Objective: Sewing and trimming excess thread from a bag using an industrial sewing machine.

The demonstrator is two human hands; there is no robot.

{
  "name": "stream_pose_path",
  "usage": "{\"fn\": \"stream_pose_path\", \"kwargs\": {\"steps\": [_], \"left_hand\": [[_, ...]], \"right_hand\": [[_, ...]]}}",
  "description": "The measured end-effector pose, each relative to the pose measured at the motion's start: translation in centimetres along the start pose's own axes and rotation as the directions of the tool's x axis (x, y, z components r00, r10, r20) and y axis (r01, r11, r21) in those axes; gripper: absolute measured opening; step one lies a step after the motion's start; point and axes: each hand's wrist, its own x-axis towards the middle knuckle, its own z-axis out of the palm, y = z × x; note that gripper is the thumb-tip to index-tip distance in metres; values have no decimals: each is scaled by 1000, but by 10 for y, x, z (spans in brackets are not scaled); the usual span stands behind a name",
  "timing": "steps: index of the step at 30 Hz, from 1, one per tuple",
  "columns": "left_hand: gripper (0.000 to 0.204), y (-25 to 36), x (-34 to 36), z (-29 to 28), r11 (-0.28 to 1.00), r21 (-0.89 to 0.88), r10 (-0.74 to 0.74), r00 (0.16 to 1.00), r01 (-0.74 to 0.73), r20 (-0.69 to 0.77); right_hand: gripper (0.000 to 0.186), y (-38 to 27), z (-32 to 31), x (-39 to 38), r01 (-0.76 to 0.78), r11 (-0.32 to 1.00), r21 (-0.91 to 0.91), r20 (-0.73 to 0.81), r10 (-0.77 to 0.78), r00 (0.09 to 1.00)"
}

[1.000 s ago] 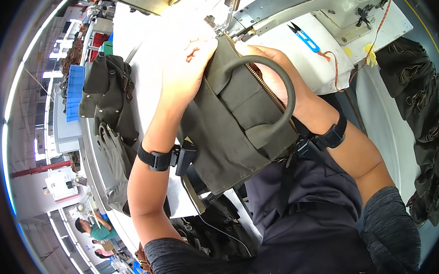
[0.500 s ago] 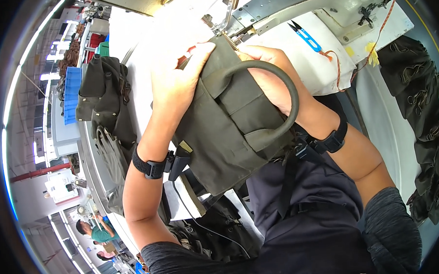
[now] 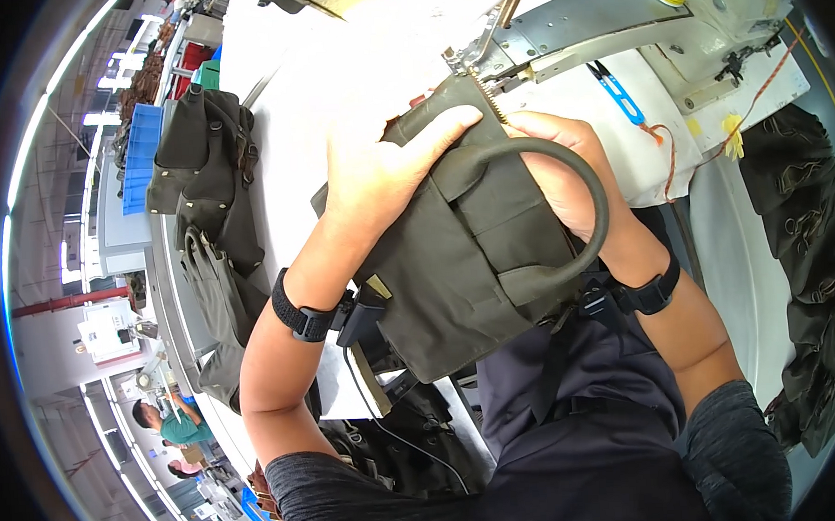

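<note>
A dark olive bag [image 3: 455, 259] with a rounded carry handle [image 3: 593, 188] lies in front of me, its far end close to the metal foot of a sewing machine [image 3: 603, 29]. My left hand [image 3: 376, 169] is closed on the bag's far left part, thumb on top and the other fingers mostly hidden. My right hand [image 3: 562, 166] grips the bag's right edge by a toothed zipper [image 3: 494, 103], partly behind the handle loop. Both wrists carry black straps with small devices.
Blue-handled thread snips [image 3: 623, 98] lie right of the bag on the machine's white table. More olive bags are piled at left [image 3: 213, 176] and hang at right [image 3: 798, 235]. A blue bin [image 3: 140, 156] stands at far left. A person in green [image 3: 182, 424] sits in the distance.
The whole view has shifted, so machine, bag and hands appear farther right and slightly lower. My left thumb lies a little farther across the bag. Both hands keep their hold.
</note>
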Motion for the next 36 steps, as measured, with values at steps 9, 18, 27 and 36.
{"fn": "stream_pose_path", "kwargs": {"steps": [9, 18, 27, 36], "left_hand": [[39, -12, 4, 0, 989, -108, -100, 994, 105, 52], [43, -23, 20, -2, 993, -121, 13, 996, -3, 83], [35, -24, 23, 0, 979, -187, 78, 997, -77, -2], [26, -33, 35, -16, 969, -32, 247, 969, -247, 13]], "right_hand": [[12, -2, -3, 9, 53, 998, -27, 39, -52, 998], [21, 14, -4, 7, 13, 998, -59, -120, -20, 993], [19, 9, -8, -9, -2, 997, -80, -54, -2, 999], [18, 17, -9, 15, 94, 979, -183, -75, -109, 991]]}}
